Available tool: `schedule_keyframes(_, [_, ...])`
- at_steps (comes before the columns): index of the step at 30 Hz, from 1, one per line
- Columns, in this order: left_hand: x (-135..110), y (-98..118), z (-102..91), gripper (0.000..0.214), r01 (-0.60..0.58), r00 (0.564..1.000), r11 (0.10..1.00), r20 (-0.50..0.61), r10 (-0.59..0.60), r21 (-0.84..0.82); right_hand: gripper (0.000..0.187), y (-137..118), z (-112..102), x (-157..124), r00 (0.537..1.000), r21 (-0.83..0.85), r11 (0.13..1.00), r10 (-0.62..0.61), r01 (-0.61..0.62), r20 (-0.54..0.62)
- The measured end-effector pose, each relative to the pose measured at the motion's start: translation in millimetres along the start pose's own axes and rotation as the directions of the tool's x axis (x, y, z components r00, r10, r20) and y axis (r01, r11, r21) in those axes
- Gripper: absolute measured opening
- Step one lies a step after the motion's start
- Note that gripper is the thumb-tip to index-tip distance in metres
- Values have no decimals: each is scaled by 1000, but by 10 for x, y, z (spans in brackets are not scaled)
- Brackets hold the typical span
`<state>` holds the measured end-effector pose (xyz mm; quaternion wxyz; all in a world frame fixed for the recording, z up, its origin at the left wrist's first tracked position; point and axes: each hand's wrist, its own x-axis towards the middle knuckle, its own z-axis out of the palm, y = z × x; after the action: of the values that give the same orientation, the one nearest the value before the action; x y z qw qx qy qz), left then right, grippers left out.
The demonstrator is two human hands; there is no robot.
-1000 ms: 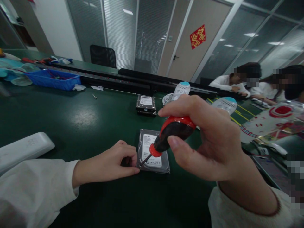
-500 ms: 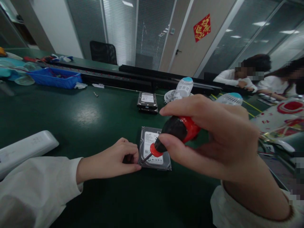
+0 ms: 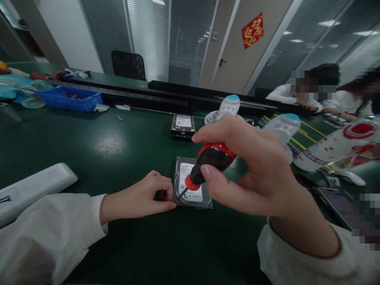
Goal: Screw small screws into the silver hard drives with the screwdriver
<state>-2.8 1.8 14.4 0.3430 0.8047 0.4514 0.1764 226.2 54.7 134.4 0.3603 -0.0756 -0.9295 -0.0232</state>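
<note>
A hard drive [image 3: 193,194] with a white label lies flat on the green table [image 3: 97,142]. My right hand [image 3: 252,166] is wrapped round the red and black handle of a screwdriver [image 3: 208,162]; its tip meets the drive's near left corner. My left hand [image 3: 142,200] rests on the table with fingers curled and pinched against that same corner, steadying the drive. Whether the fingers hold anything small is hidden.
Two more hard drives [image 3: 183,126] are stacked further back. Small white fans [image 3: 227,107] stand behind my right hand. A white device [image 3: 32,188] lies at left, a blue bin [image 3: 69,99] at far left. Other people sit at far right [image 3: 314,93].
My right hand has twisted the screwdriver handle back and forth while the tip stays at the drive's corner. My left hand has kept its place. The view shifted slightly.
</note>
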Motion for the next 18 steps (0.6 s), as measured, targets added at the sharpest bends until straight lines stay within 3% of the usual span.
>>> schedule_keyframes(4, [7, -4, 2, 23, 9, 1000, 1000, 6, -9, 4, 15, 5, -5, 11, 1000, -59, 998, 3, -4, -9])
schedule_keyframes(9, [10, -9, -3, 23, 6, 1000, 1000, 16, -6, 14, 12, -5, -15, 8, 1000, 18, 1000, 8, -8, 14])
schedule_keyframes(15, [8, -1, -9, 22, 14, 1000, 1000, 7, -14, 14, 17, -4, -26, 8, 1000, -85, 996, -1, 0, -11])
schedule_keyframes(18, [4, -5, -3, 21, 1, 1000, 1000, 6, -1, 13, 16, 3, -34, 2, 1000, -15, 1000, 0, 0, 11])
